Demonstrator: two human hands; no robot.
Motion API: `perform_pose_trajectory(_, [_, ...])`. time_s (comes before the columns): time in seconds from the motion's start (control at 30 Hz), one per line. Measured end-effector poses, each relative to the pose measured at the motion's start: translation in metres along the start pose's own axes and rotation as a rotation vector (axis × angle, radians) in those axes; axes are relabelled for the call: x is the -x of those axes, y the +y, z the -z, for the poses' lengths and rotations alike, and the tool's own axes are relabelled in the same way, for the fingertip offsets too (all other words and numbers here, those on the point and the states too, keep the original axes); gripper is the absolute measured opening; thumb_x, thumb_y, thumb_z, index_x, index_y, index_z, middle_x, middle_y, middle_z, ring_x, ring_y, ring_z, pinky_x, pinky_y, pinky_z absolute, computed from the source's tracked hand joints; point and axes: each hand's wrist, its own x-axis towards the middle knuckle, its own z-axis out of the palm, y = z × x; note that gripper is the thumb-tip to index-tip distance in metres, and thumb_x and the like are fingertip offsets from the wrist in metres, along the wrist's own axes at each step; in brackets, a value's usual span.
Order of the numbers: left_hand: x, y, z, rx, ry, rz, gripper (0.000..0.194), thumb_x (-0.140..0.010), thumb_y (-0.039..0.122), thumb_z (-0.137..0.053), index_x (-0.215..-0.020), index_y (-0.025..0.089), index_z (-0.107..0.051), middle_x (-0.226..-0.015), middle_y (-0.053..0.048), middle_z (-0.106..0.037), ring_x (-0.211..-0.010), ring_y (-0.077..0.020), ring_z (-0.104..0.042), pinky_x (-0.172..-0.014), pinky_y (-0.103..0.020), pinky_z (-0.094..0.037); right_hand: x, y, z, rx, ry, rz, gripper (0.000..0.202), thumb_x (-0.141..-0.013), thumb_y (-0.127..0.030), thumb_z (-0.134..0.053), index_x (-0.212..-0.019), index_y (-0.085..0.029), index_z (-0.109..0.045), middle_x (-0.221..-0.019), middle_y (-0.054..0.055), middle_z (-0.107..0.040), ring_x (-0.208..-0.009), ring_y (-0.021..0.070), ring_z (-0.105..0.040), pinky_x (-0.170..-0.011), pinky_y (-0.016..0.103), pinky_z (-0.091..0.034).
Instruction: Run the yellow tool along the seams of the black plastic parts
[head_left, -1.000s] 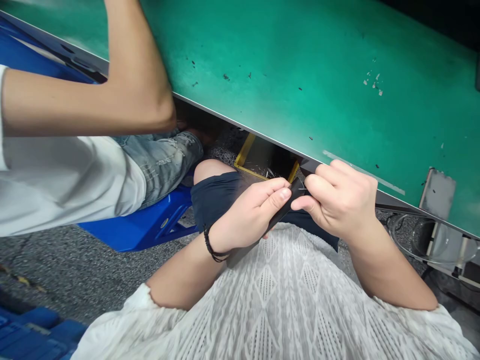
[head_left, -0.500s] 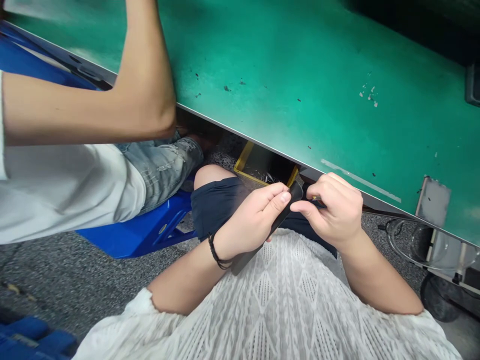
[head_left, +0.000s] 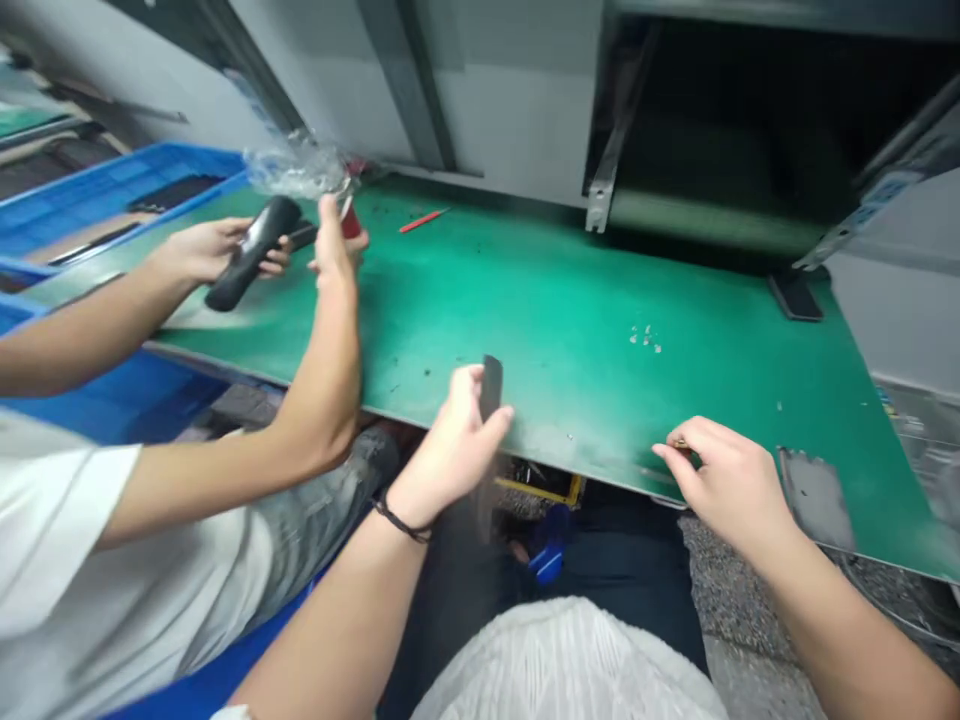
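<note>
My left hand (head_left: 459, 445) is wrapped round a long dark plastic piece (head_left: 491, 388), held upright at the table's front edge; its lower part is blurred, and I cannot make out its kind. My right hand (head_left: 724, 475) is apart from it, over the front edge further right. Thumb and forefinger there pinch a small brass-coloured piece (head_left: 681, 443), mostly hidden by the fingers. The green table (head_left: 555, 300) lies beneath and beyond both hands. Close to my right hand is a flat grey plate (head_left: 817, 500) on the table.
At left a co-worker's hands (head_left: 225, 250) hold a black curved handset-like piece (head_left: 255, 255) and something red. Blue trays (head_left: 187, 160), clear plastic wrap (head_left: 296, 165), a red pen-like tool (head_left: 424, 220), white scraps (head_left: 645, 338) and a dark flat block (head_left: 796, 298) are around. A yellow-rimmed bin (head_left: 544, 490) stands below.
My view has tilted up, showing the table's far side and the co-worker's hands. My hands have moved apart: left with the dark piece towards the table edge, right away from it.
</note>
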Motion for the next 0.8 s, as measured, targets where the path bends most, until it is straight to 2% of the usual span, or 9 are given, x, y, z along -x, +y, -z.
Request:
perform_pose_trajectory(0.07, [-0.05,0.004,0.008,-0.267,0.122,0.003,0.053,-0.088,0.038,-0.06,-0.133,0.015,-0.045,-0.117,-0.016,-0.063,-0.106,-0.0295,-0.064,-0.098,-0.045,-0.053,-0.005,0.017,0.004,0.122,-0.098,-0.041,0.008,-0.099,-0.031,-0.067,-0.1,-0.023,-0.066,-0.092,0.001,-0.072,-0.079,0.0188,-0.068,-0.065,0.031,-0.042])
perform_pose_trajectory(0.17, [-0.12,0.004,0.013,-0.583,0.158,-0.007,0.047,-0.088,0.041,-0.057,-0.123,0.011,-0.056,-0.116,-0.023,-0.066,-0.112,-0.0405,-0.064,-0.101,-0.054,-0.051,-0.034,0.043,0.01,0.263,-0.211,-0.124,0.013,-0.096,-0.031,-0.069,-0.106,-0.023,-0.068,-0.096,0.001,-0.073,-0.078,0.0186,-0.068,-0.063,0.03,-0.04])
perform_pose_trajectory(0.27, [-0.17,-0.007,0.015,-0.784,0.139,-0.029,0.034,-0.088,0.039,-0.051,-0.106,0.011,-0.061,-0.104,-0.024,-0.066,-0.107,-0.043,-0.066,-0.098,-0.055,-0.052,-0.093,0.084,0.02,0.351,-0.158,-0.221,0.014,-0.098,-0.035,-0.065,-0.101,-0.022,-0.069,-0.098,0.004,-0.072,-0.081,0.021,-0.068,-0.064,0.03,-0.039])
perform_pose_trajectory(0.37, [-0.196,-0.021,0.021,-0.83,0.145,-0.042,0.023,-0.09,0.039,-0.048,-0.091,0.017,-0.055,-0.092,-0.016,-0.06,-0.102,-0.0402,-0.066,-0.095,-0.053,-0.053,-0.17,0.139,0.035,0.433,-0.011,-0.373,0.025,-0.102,-0.037,-0.056,-0.114,-0.019,-0.069,-0.117,0.014,-0.068,-0.095,0.0272,-0.068,-0.073,0.034,-0.043])
perform_pose_trajectory(0.47, [-0.206,-0.028,0.029,-0.809,0.183,-0.038,0.025,-0.09,0.044,-0.05,-0.08,0.021,-0.046,-0.089,-0.011,-0.055,-0.108,-0.0457,-0.064,-0.092,-0.057,-0.052,-0.243,0.196,0.05,0.475,0.1,-0.526,0.041,-0.104,-0.035,-0.051,-0.139,-0.014,-0.058,-0.137,0.022,-0.059,-0.107,0.0324,-0.066,-0.082,0.039,-0.045])
perform_pose_trajectory(0.57, [-0.204,-0.029,0.036,-0.799,0.263,-0.059,0.039,-0.089,0.057,-0.049,-0.09,0.018,-0.051,-0.106,-0.018,-0.058,-0.123,-0.0605,-0.054,-0.092,-0.07,-0.049,-0.288,0.237,0.059,0.47,0.096,-0.63,0.045,-0.104,-0.033,-0.053,-0.146,-0.016,-0.054,-0.136,0.02,-0.062,-0.108,0.0301,-0.065,-0.084,0.039,-0.048])
perform_pose_trajectory(0.6, [-0.2,-0.027,0.037,-0.8,0.28,-0.088,0.045,-0.09,0.06,-0.047,-0.099,0.017,-0.054,-0.116,-0.021,-0.058,-0.128,-0.0629,-0.05,-0.094,-0.074,-0.048,-0.296,0.245,0.06,0.469,0.088,-0.648,0.044,-0.104,-0.034,-0.054,-0.145,-0.017,-0.055,-0.133,0.018,-0.064,-0.108,0.0289,-0.066,-0.085,0.039,-0.049])
perform_pose_trajectory(0.67, [-0.185,-0.022,0.035,-0.808,0.305,-0.17,0.053,-0.092,0.058,-0.047,-0.119,0.013,-0.056,-0.128,-0.025,-0.057,-0.134,-0.06,-0.048,-0.102,-0.074,-0.047,-0.302,0.252,0.06,0.482,0.085,-0.657,0.039,-0.103,-0.031,-0.055,-0.139,-0.017,-0.06,-0.127,0.018,-0.068,-0.108,0.029,-0.066,-0.085,0.039,-0.05])
perform_pose_trajectory(0.8, [-0.133,-0.005,0.02,-0.732,0.334,-0.409,0.051,-0.095,0.044,-0.05,-0.13,0.006,-0.057,-0.128,-0.026,-0.061,-0.13,-0.0454,-0.057,-0.113,-0.062,-0.049,-0.287,0.234,0.065,0.538,0.133,-0.56,0.038,-0.1,-0.018,-0.05,-0.135,-0.012,-0.064,-0.124,0.024,-0.069,-0.109,0.0358,-0.068,-0.085,0.043,-0.047])
